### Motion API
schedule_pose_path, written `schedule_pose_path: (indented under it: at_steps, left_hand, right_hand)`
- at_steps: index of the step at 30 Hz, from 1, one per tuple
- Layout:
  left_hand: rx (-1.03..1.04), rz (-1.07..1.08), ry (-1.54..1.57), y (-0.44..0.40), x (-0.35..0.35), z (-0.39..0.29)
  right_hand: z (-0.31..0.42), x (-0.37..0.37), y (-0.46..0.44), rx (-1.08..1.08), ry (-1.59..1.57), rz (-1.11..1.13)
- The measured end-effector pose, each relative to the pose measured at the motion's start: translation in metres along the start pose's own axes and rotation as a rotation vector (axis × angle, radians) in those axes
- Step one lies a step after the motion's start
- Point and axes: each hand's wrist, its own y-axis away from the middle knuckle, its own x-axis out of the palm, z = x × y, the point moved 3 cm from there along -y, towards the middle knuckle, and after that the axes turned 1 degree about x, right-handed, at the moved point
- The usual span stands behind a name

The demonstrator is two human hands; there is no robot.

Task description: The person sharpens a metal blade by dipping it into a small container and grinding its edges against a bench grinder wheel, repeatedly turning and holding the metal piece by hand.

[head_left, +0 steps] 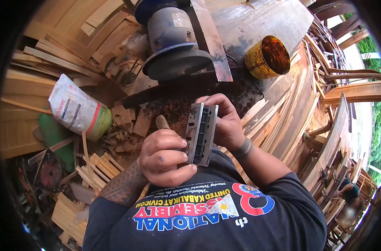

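Observation:
Held upright in front of my chest is a slotted metal blade holder (202, 134): two flat steel plates with slots and a dark ribbed channel between them. My left hand (165, 157) has its fingers curled round the lower left side of it. At the upper right, my right hand (225, 121) pinches its top and right edge, with part of the fingers hidden behind. Beyond the hands stands a bench grinder (171, 31) with a broad grey wheel (178, 65) facing me. The holder and the wheel are apart.
A yellow tin can (268, 57), brown inside, stands right of the grinder on a worn surface (257, 25). At left lie a white sack (79, 106) and stacked boards (31, 83). Wooden planks (282, 121) are piled at right. Another person (348, 190) is far right.

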Motion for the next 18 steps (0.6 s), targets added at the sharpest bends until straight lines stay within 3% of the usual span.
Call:
schedule_pose_path:
  at_steps: [3,6,9,18]
  left_hand:
    - [-0.026,0.055,-0.02,-0.002,0.001,-0.005]
    - [-0.037,-0.059,-0.023,-0.008,0.008,-0.004]
    - [-0.066,0.104,-0.056,-0.018,0.002,-0.008]
    - [-0.109,0.218,-0.005,-0.03,0.005,-0.013]
  right_hand:
    - [0.005,0.002,0.003,-0.011,-0.003,0.017]
    - [0.007,0.002,0.005,-0.022,-0.004,0.046]
    - [0.011,0.002,0.008,-0.014,0.057,0.05]
    - [0.008,-0.001,0.01,-0.022,0.07,0.108]
